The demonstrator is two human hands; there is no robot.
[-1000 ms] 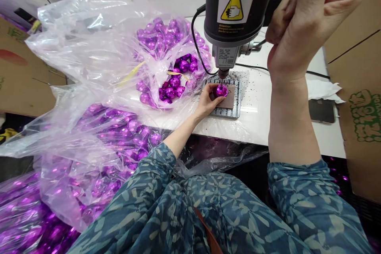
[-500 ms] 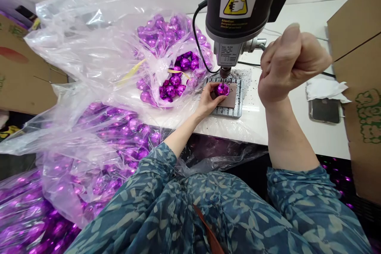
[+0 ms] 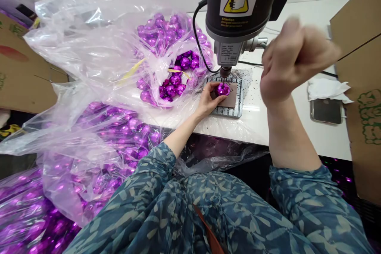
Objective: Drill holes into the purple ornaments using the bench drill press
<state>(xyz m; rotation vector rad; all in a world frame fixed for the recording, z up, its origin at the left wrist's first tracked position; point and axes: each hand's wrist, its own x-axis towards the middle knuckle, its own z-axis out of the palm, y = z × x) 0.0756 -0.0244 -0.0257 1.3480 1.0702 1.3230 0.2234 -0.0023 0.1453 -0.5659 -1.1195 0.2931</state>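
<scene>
My left hand [image 3: 208, 98] pinches a shiny purple faceted ball [image 3: 223, 89] between thumb and fingers. The ball sits on a brown square board [image 3: 228, 101] atop the grey slotted base plate [image 3: 238, 110] of a drill press [image 3: 244, 8]. Directly above the ball is the chuck [image 3: 225, 72], its thin bit reaching down to the ball's top. My right hand [image 3: 293, 61], blurred, is a raised fist beside the metal hub [image 3: 260, 43] on the press's right side. It is closed around the press's handle, mostly hidden by the fingers.
An open clear plastic bag [image 3: 160, 73] of purple balls lies left of the press; more bagged balls [image 3: 113, 147] are lower left. Dark shavings [image 3: 247, 77] litter the white table [image 3: 258, 127]. A phone [image 3: 326, 111] under tissue and a cardboard box [image 3: 361, 87] are at right.
My right fist has shifted slightly right and is more blurred. My left hand keeps the ball in the same place under the bit.
</scene>
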